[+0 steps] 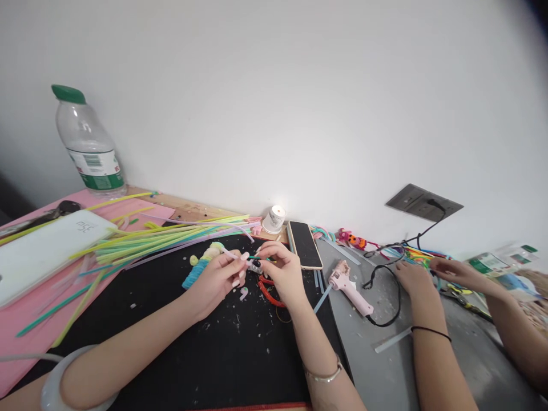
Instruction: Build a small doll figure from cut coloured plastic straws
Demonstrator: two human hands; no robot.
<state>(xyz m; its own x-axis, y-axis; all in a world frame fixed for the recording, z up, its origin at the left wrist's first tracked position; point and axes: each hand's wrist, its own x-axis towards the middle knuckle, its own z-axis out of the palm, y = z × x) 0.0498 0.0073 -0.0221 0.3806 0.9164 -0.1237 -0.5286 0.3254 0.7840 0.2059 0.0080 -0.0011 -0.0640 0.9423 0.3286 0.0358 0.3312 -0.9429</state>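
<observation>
Both my hands meet over the black mat (pixel 205 359). A lilac pipe cleaner (pixel 230 253) is pinched in the fingers of my left hand (pixel 225 279). My right hand (pixel 282 271) is closed at the fingertips, with a short teal pipe cleaner (pixel 255 257) between them; the exact join of the pieces is too small to make out. Below the right hand lie red-handled pliers (pixel 270 294), partly covered by it. A fuzzy blue and pale yellow figure (pixel 200 269) rests just behind my left hand. A small lilac curl (pixel 244 293) lies on the mat.
Pipe cleaners (pixel 141 246) are bundled at left beside a white power bank (pixel 47 251) and a bottle (pixel 89 142). A lit candle (pixel 274 219) and phone (pixel 305 244) stand behind. A corded glue gun (pixel 351 288) lies at right, near another person's hands (pixel 417 279).
</observation>
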